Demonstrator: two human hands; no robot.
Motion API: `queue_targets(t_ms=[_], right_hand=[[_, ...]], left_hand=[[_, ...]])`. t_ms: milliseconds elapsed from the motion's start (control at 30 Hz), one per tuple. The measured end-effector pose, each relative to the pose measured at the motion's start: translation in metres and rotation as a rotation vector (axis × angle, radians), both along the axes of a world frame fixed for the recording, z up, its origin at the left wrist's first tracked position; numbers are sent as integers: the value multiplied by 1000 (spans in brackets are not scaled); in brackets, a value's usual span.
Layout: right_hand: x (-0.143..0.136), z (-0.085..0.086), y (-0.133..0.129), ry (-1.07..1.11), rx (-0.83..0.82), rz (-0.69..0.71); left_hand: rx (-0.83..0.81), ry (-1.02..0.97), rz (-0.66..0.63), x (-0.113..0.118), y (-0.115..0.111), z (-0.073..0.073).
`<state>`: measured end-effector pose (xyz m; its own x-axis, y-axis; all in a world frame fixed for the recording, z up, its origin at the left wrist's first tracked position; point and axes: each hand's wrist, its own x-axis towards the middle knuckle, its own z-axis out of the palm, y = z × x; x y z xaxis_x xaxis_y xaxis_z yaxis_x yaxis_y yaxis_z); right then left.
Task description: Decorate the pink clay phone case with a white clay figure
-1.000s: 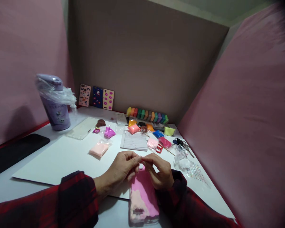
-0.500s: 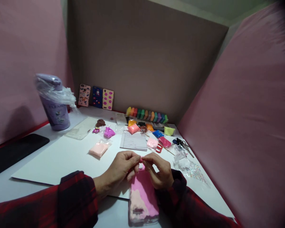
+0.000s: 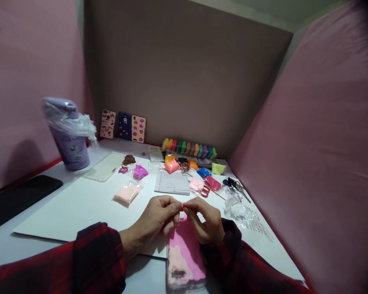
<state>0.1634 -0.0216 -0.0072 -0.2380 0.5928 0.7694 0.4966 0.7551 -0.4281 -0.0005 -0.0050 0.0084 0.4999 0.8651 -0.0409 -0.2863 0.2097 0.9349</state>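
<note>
Between the fingertips of both hands is a tiny piece of bright pink clay [image 3: 182, 206], mostly covered by the fingers. My left hand [image 3: 159, 214] pinches it from the left, thumb against forefinger. From the other side my right hand [image 3: 205, 220] pinches it too. Beneath them lies a phone case [image 3: 187, 253] coated in purple-pink and pale peach clay, its lower end over the front edge of the white board. A small white spot shows at its upper end, just under the fingers.
On the white board [image 3: 64, 212] lie a bag of peach clay [image 3: 127, 194], a lined notepad [image 3: 172, 183], several clay packets, a red cutter [image 3: 205, 191], keys [image 3: 237, 188] and a rhinestone sheet [image 3: 254, 222]. A purple bottle [image 3: 69, 139] and a black phone [image 3: 27, 198] are at left. Decorated cases [image 3: 124, 125] lean behind.
My fingers have shifted only slightly around the pink clay. The whole view has moved a little; the case and the other things stay where they were.
</note>
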Motion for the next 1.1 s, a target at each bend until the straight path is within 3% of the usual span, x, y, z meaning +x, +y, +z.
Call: queue_targets(t_ms=[200, 1100], right_hand=[[0, 2, 0, -12, 2, 20], [0, -3, 2, -16, 24, 72]], left_hand=[[-17, 3, -23, 0, 3, -5], [-29, 53, 14, 0, 3, -3]])
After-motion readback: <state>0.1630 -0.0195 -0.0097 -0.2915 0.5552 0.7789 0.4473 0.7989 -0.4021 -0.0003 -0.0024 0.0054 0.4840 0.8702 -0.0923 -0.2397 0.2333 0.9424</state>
